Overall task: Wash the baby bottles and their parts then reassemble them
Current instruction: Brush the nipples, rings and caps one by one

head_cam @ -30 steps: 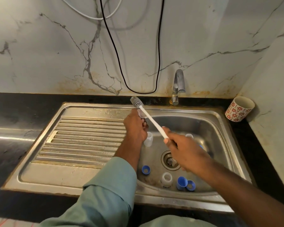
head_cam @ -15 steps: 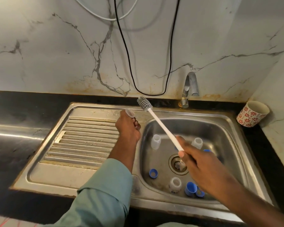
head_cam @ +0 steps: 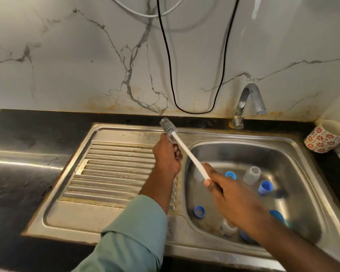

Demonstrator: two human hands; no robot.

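Several blue rings and a clear bottle lie in sink basin | left hand curls round small clear part above drainboard | right hand grips bottle brush, bristles just past the part | floral cup on counter

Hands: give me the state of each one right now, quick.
Left hand: closed in a grip on a small clear bottle part, mostly hidden by the fingers.
Right hand: closed in a grip on the bottle brush handle.
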